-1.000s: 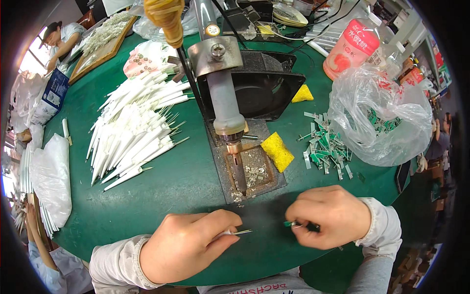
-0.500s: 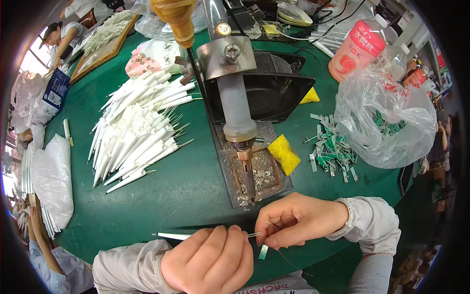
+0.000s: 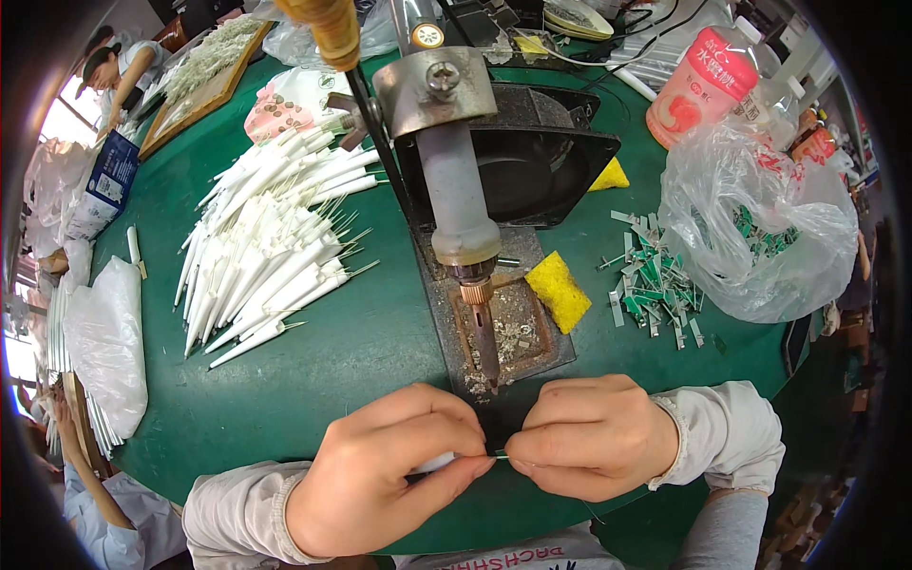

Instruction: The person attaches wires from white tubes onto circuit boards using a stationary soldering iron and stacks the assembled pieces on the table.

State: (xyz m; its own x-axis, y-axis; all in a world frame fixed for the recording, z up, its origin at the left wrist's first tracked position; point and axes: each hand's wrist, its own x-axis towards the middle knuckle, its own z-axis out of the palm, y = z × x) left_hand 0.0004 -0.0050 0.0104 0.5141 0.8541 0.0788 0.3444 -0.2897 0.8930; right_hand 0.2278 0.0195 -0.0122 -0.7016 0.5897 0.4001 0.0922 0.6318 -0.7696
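Observation:
My left hand (image 3: 389,475) is closed around a white tapered tube (image 3: 434,464), of which only a short piece shows between the fingers. Thin metal leads (image 3: 502,458) bridge the small gap to my right hand (image 3: 598,437). The right thumb and fingertips are pinched at the end of these leads. The small green circuit board seen at those fingertips earlier is now hidden by them. A fine wire strand (image 3: 594,513) shows below the right hand. Just above both hands, the soldering iron (image 3: 484,342) points its tip down, apart from the fingers.
White tubes with leads (image 3: 266,256) lie heaped at left. Green circuit boards (image 3: 655,285) are piled at right beside a clear plastic bag (image 3: 760,237). A yellow sponge (image 3: 558,292) rests by the iron's base. A black fan (image 3: 513,171) and pink-labelled bottle (image 3: 703,81) stand behind.
My left hand has turned and risen, covering most of the tube. My right hand has closed into a pinch, and the green board hanging below its thumb has gone out of sight.

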